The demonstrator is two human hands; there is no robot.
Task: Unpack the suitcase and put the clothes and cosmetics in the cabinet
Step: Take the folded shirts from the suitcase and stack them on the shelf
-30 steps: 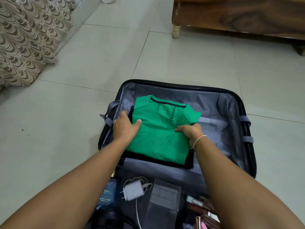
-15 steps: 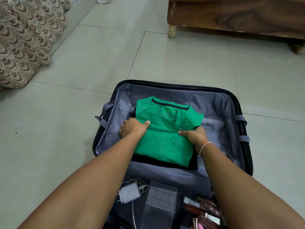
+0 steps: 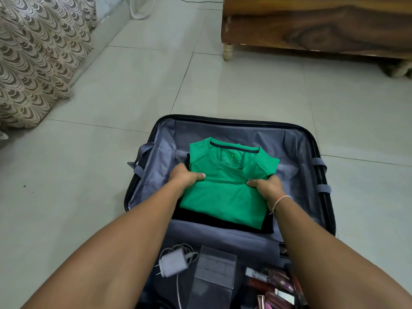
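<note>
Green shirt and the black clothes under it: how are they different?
The green shirt lies on top, almost fully visible; the black clothes underneath show only at the edges. Thumbs of both hands, left and right, press on the green shirt. Both are folded, inside the suitcase.

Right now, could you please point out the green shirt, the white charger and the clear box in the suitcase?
green shirt (image 3: pixel 223 197): head view, on the folded front below the collar.
white charger (image 3: pixel 172 263): head view, on the flat face of the plug body.
clear box (image 3: pixel 215 267): head view, on its top panel.
</note>
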